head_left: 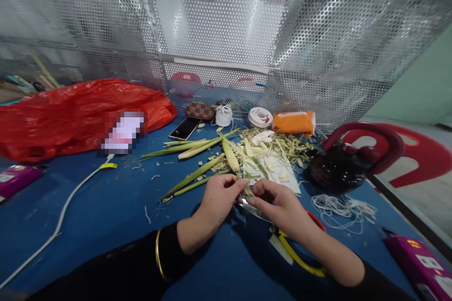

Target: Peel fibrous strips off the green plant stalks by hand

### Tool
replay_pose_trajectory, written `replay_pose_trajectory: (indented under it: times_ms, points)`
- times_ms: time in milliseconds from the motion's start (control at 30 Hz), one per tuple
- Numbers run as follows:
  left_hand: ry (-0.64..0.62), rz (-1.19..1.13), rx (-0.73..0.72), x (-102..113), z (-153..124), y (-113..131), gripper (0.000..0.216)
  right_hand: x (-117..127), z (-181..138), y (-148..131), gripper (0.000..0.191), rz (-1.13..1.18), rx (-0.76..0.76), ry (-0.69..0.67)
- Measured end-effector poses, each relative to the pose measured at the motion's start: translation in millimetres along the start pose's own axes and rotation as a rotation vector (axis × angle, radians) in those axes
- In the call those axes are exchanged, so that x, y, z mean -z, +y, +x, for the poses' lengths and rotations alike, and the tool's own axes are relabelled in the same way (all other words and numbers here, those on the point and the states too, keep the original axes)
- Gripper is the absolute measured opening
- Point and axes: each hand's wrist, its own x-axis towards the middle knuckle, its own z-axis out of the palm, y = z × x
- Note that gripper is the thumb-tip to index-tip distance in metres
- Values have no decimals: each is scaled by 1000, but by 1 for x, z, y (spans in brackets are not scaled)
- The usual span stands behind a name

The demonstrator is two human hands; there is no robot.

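Observation:
My left hand [217, 199] is closed, thumb and fingertips pinching one end of a short green piece of stalk [249, 191]. Opposite it, my right hand [282, 204] pinches the same piece from the other side. Partly hidden beneath my right forearm lies a pair of scissors with a yellow handle loop [300, 261] and a red one; a silvery blade shows under my fingers. Just beyond my hands are long green stalks [196, 176], a pale peeled stalk [230, 156] and a white paper sheet [293, 179] strewn with scraps.
A heap of shredded plant bits [294, 148] sits behind the paper. Around it are a white ribbon spool [260, 117], an orange packet [294, 123], a black pot [335, 171] and white string [344, 211]. A phone [185, 128] and red plastic bag [70, 112] lie left.

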Motion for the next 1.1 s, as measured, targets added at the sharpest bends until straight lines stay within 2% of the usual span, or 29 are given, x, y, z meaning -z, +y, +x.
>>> replay_pose_trajectory:
  times_ms: [133,267,367,400,433,467,533,567,600,667,767,867,933,1033,1100]
  points:
    - [-53,54,-32,0,-3,2,28,-1,1,2,28,106,2,3]
    - [-32,28,-24,0,-1,2,22,4,2,3,29,233,-96,68]
    - [32,-71,54,0,2,0,24,19,5,12,29,163,-67,367]
    - [42,-106,81,1,3,-1,24,27,8,17,30,76,-35,540]
    - [45,-137,103,1,3,-2,25,34,11,23,31,-54,3,630]
    - [44,-161,120,1,4,-2,25,41,14,28,31,-210,43,665]
    - [38,-196,150,2,4,-3,24,53,19,38,21,-527,134,569]
    - [35,-211,165,2,4,-3,24,56,21,41,24,-655,201,521]
    - [33,-225,178,2,4,-2,24,58,21,42,27,-758,242,494]
    - [36,-257,198,2,3,-1,24,58,20,41,17,-870,323,483]
    - [69,-303,211,3,2,2,25,53,13,30,19,-862,429,508]
    - [98,-329,212,3,2,3,25,49,8,18,9,-818,552,537]
    - [97,-339,215,4,3,3,25,49,6,12,13,-783,615,562]
    - [93,-357,231,4,3,1,23,48,5,7,8,-743,618,556]
    - [95,-374,245,4,3,1,23,45,5,4,17,-725,645,501]
